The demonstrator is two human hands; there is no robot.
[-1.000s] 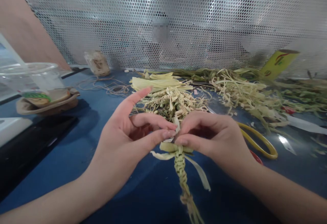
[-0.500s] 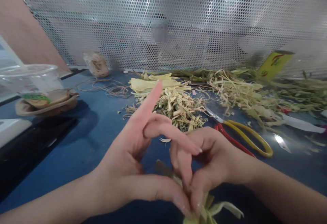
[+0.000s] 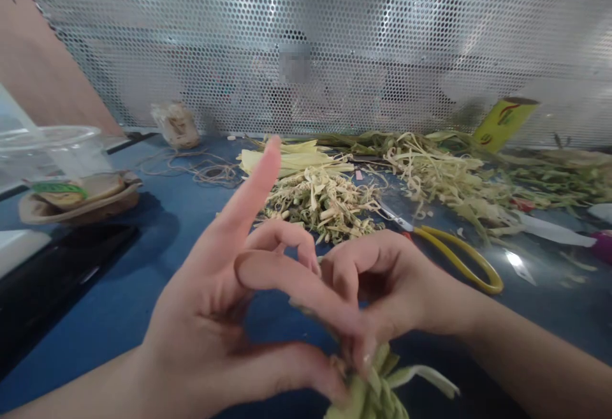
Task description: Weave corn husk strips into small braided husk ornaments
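Left hand (image 3: 201, 323) and right hand (image 3: 401, 282) pinch 1 bundle of braided green strips (image 3: 375, 400) over the blue tabletop (image 3: 191, 215).

The one view is the head camera's, worn by the person; it looks forward and slightly down from their own side of the blue table (image 3: 157, 259); the left hand (image 3: 205, 310) and right hand (image 3: 406, 285) come in from the lower corners and stand nearest the lens, large in frame; the green braided piece (image 3: 373, 396) between them is cut by the bottom edge; the heap of shreds (image 3: 325, 202) lies farther off, near the middle; the perforated panel (image 3: 335, 36) faces the camera beyond the table and spans the top; the left edge crops the clear tub (image 3: 88, 151).
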